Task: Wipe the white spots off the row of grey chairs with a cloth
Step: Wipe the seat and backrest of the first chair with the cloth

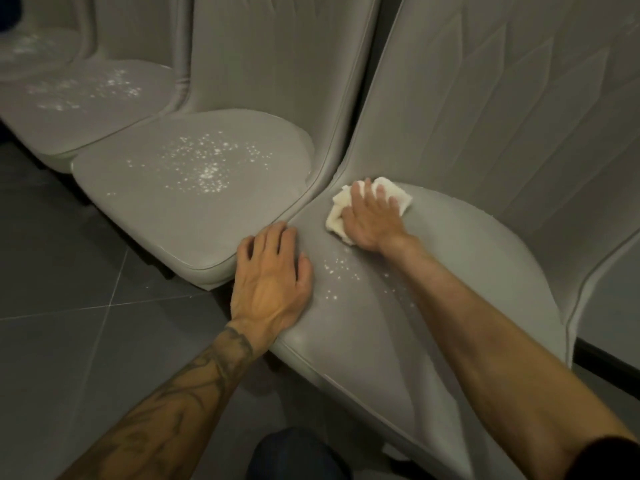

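A row of grey padded chairs runs from near right to far left. On the nearest chair seat (460, 271), my right hand (372, 218) presses flat on a crumpled white cloth (337, 211) near the seat's back left corner. White spots (337, 271) lie on this seat between my two hands. My left hand (272, 278) rests palm down on the seat's left front edge, fingers spread, holding nothing. The second chair seat (166, 206) carries a wide scatter of white spots (207, 164). A third chair seat (69, 95) further left is also spotted.
A fourth spotted seat (31, 46) shows at the far top left. The tall grey chair backs (502, 109) rise behind the seats. A dark grey tiled floor (69, 306) lies to the left and in front. My knee (294, 455) is at the bottom edge.
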Demonstrator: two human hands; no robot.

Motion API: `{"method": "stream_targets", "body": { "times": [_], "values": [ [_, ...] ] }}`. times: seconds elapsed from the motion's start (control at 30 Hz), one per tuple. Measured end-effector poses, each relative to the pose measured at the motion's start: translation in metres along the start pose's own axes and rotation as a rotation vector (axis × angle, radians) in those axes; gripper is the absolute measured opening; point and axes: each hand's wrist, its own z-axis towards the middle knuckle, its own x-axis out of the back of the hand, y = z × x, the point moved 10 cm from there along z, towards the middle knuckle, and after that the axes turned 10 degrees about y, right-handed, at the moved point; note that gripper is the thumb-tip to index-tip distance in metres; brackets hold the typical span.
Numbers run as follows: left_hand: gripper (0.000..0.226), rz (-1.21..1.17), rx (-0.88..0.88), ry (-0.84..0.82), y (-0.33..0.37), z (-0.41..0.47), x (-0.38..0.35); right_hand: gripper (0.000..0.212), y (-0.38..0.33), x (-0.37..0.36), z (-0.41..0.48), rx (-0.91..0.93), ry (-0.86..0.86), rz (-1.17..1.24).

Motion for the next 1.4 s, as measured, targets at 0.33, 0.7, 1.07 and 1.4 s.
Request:
{"method": "stream_targets", "body": {
  "times": [0.33,0.7,1.07,1.4],
  "values": [
    [0.039,0.04,0.073,0.039,-0.006,-0.003,0.003,0.06,0.028,0.003,-0.019,0.094,-0.017,-0.039],
    [0.039,-0.015,0.088,0.061,-0.009,-0.004,0.003,0.061,0.02,0.008,-0.073,0.158,-0.004,-0.065],
    [0.043,-0.134,0.103,0.032,-0.028,-0.003,0.007,0.062,-0.033,-0.004,-0.09,0.276,-0.009,0.025],
    [0.054,-0.047,0.11,-0.003,-0.047,0.006,0.002,0.067,-0.076,-0.005,-0.126,0.373,-0.018,0.09]
  ]
}}
